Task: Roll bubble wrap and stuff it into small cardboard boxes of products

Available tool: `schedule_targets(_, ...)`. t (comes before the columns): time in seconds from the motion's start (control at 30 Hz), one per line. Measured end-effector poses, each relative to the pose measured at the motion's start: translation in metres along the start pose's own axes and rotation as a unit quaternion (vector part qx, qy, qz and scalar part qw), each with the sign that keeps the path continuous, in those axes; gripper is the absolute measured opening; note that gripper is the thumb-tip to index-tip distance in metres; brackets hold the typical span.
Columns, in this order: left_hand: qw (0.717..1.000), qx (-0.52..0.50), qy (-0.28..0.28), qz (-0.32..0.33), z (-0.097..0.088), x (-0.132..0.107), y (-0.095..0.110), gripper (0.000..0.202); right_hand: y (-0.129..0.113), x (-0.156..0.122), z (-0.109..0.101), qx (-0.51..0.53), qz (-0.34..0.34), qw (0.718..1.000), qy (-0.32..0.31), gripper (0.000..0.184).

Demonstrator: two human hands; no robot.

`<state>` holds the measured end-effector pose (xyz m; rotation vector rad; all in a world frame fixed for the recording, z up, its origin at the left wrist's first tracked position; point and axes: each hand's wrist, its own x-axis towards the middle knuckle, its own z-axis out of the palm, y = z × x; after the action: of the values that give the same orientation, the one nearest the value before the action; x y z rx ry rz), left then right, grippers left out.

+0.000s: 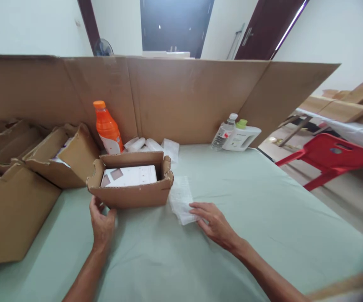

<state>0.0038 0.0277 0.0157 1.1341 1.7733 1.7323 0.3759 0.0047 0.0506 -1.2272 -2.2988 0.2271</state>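
Note:
A small open cardboard box (129,197) stands on the green-covered table, with a white printed box (137,175) inside it. My left hand (102,222) is at the lower left corner of the cardboard box, thumb and fingers apart; its fingertips are partly hidden near the corner. To the right of the box lies a thin, translucent sheet of bubble wrap (181,195). My right hand (213,222) has its fingertips and thumb on the near right edge of this sheet.
Several cardboard boxes (18,209) fill the left side. Behind the small box are an orange bottle (109,130) and rolled plastic wraps (151,145). A clear bottle (224,133) and a white jug (242,138) stand by the cardboard wall (184,96). A red chair (341,155) is at right.

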Motion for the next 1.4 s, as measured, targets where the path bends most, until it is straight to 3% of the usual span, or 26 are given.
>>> schedule_targets(0.1,0.996,0.037,0.052,0.062,-0.014,-0.017,0.025,0.080,-0.028,-0.022,0.006,0.075,0.033,0.994,-0.078,0.033)
schedule_targets(0.17,0.992,0.046,0.050,0.110,-0.026,-0.041,0.045,0.081,-0.043,-0.026,0.008,0.130,0.072,0.984,-0.101,0.029)
schedule_targets(0.23,0.987,0.064,-0.027,0.143,-0.035,-0.074,0.062,0.073,-0.056,-0.025,0.009,0.191,0.113,0.968,-0.113,0.026)
schedule_targets(0.3,0.971,0.092,-0.158,0.151,-0.035,-0.108,0.072,0.066,-0.066,-0.024,0.010,0.241,0.151,0.951,-0.124,0.025)
schedule_targets(0.37,0.943,0.114,-0.273,0.152,-0.024,-0.134,0.074,0.071,-0.071,-0.024,0.014,0.263,0.182,0.937,-0.139,0.026)
schedule_targets(0.43,0.923,0.131,-0.329,0.147,-0.007,-0.148,0.069,0.074,-0.073,-0.028,0.018,0.262,0.198,0.932,-0.150,0.028)
schedule_targets(0.5,0.911,0.156,-0.357,0.136,0.010,-0.151,0.061,0.070,-0.071,-0.035,0.022,0.232,0.186,0.947,-0.123,0.030)
schedule_targets(0.6,0.896,0.200,-0.379,0.118,0.026,-0.147,0.055,0.064,-0.069,-0.049,0.021,0.105,0.123,0.987,0.010,0.030)
schedule_targets(0.67,0.889,0.222,-0.384,0.115,0.032,-0.143,0.054,0.064,-0.070,-0.058,0.016,0.023,0.070,0.993,0.088,0.027)
schedule_targets(0.73,0.884,0.236,-0.387,0.113,0.036,-0.141,0.054,0.065,-0.074,-0.065,0.012,-0.012,0.025,0.993,0.112,0.023)
schedule_targets(0.83,0.879,0.248,-0.391,0.115,0.040,-0.141,0.052,0.064,-0.079,-0.069,0.014,-0.020,-0.017,0.997,0.076,0.023)
schedule_targets(0.97,0.887,0.241,-0.371,0.134,0.041,-0.142,0.047,0.060,-0.076,-0.065,0.026,-0.027,-0.012,0.999,0.017,0.027)
schedule_targets(1.1,0.899,0.212,-0.317,0.214,0.029,-0.143,0.051,0.055,-0.071,-0.060,0.034,-0.016,-0.006,1.000,0.010,0.022)
schedule_targets(1.17,0.887,0.201,-0.314,0.272,0.021,-0.145,0.057,0.054,-0.070,-0.059,0.034,-0.004,0.000,1.000,0.015,0.021)
schedule_targets(1.27,0.850,0.190,-0.352,0.344,0.016,-0.151,0.063,0.056,-0.071,-0.058,0.032,0.031,0.018,0.999,0.016,0.021)
schedule_targets(1.33,0.833,0.182,-0.378,0.362,0.015,-0.156,0.062,0.057,-0.071,-0.059,0.030,0.066,0.033,0.997,0.003,0.020)
schedule_targets(1.4,0.836,0.170,-0.397,0.339,0.017,-0.160,0.058,0.057,-0.071,-0.061,0.028,0.104,0.047,0.993,-0.014,0.020)
